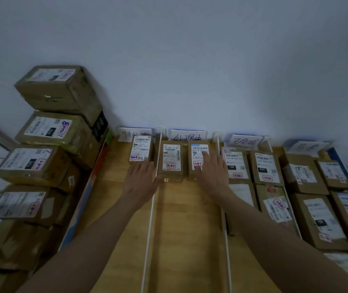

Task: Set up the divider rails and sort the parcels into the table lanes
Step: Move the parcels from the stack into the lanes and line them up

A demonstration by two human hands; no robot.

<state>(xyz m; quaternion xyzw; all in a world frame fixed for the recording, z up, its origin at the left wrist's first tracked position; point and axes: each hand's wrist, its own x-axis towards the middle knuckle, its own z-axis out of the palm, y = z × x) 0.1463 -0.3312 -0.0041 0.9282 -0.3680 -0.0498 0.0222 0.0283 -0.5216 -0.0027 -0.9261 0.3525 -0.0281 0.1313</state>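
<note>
Here, seen from the head camera: left hand [140,182] flat and released, fingertips against a small labelled brown cardboard parcel [141,151]. Right hand [212,174] spread, holding nothing, resting on another brown parcel [198,157] between white divider rails [150,214]. Bare wooden table [188,229] nearer. Handwritten lane cards [188,136] blurred.

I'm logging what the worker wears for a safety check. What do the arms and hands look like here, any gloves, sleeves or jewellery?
Both forearms are bare as far as the frame shows, with no sleeve in view. The left hand and right hand wear no gloves. No watch, wristband or ring is visible, though the dim, soft picture could hide a thin ring.
</note>
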